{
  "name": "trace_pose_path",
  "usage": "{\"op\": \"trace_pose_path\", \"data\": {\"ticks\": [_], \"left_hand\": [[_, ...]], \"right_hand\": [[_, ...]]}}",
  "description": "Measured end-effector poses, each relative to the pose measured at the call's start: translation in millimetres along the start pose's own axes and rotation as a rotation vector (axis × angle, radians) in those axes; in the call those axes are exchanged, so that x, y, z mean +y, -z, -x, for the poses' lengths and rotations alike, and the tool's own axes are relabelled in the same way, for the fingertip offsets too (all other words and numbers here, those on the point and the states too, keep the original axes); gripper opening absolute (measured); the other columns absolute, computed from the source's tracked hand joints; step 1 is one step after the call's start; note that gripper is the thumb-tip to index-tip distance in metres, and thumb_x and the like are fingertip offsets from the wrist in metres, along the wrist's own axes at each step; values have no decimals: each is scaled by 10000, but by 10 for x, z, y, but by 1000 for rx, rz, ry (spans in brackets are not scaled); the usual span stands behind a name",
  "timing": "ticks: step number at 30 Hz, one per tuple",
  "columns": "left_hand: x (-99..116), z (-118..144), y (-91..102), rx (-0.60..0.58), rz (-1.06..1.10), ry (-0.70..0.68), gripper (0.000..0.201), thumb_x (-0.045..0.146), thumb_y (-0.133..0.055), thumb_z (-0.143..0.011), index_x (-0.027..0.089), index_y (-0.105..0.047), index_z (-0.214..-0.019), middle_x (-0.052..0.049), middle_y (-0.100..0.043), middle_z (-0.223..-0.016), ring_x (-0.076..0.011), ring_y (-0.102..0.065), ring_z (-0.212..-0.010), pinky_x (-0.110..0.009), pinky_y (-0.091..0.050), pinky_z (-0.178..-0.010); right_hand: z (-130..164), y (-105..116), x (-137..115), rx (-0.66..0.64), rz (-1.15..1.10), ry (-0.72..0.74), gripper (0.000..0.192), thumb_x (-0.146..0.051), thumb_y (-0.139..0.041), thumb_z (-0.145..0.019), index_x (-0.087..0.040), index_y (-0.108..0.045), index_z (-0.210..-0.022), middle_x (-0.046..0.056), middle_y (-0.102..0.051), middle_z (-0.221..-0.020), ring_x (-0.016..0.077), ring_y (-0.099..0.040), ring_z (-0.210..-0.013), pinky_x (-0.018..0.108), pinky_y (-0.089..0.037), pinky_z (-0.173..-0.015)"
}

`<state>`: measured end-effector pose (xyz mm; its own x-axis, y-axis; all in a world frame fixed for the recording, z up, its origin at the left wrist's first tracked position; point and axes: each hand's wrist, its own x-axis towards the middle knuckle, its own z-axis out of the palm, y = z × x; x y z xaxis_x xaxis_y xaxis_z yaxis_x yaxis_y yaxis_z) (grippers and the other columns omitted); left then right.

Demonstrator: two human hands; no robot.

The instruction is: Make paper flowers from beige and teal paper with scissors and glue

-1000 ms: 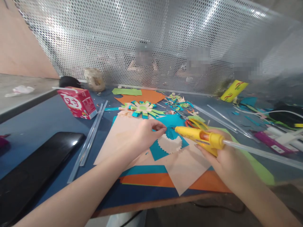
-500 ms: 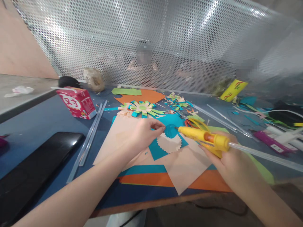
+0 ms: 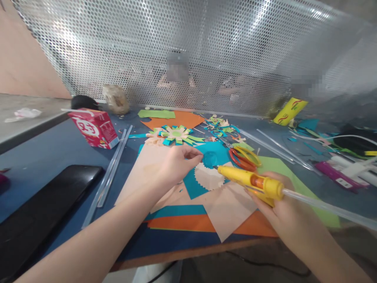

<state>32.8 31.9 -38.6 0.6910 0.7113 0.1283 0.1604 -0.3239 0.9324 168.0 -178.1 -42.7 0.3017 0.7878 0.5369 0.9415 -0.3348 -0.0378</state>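
Glue gun (image 3: 250, 181), yellow, sits in the right hand (image 3: 279, 208) at about four o'clock on the table (image 3: 53, 153), fingers wrapped tight around its grip so the nozzle aims toward ten o'clock at a cream scalloped paper (image 3: 208, 177). A clear glue stick (image 3: 326, 206) trails from its back. The left hand (image 3: 173, 165) pinches a small teal paper disc (image 3: 209, 159) between thumb and fingertips, holding it just above the cream piece, near the nozzle. Orange-handled scissors (image 3: 244, 158) lie at one o'clock, a red carton (image 3: 94, 127) at ten.
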Motion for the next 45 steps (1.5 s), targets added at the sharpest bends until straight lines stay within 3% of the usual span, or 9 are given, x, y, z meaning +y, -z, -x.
{"op": "trace_pose_path", "data": {"ticks": [13,35,45], "left_hand": [[46,41,4,-22,-108,-33,109,216,-591,-723,151,-678,-724,2,-655,-632,-90,-520,-544,-198,-383,-488],[-21,-4,9,4,25,-9,129,255,-598,-713,140,-655,-727,-25,-653,-689,-107,-552,-610,-214,-422,-549],[83,6,25,-7,40,85,97,221,-609,-715,141,-660,-693,-10,-644,-632,-86,-522,-537,-195,-392,-490]], "right_hand": [[-174,22,-85,68,3,69,340,-454,-401,-882,-175,-523,-1033,163,-632,-940,288,-647,-839,304,-510,-500],[-34,20,7,20,29,31,347,-476,-417,-866,-186,-522,-1025,139,-649,-862,269,-662,-720,284,-469,-417],[-44,-32,11,68,90,-47,410,-488,-345,-891,-154,-539,-1031,81,-643,-637,182,-574,-429,261,-394,-368]]}}
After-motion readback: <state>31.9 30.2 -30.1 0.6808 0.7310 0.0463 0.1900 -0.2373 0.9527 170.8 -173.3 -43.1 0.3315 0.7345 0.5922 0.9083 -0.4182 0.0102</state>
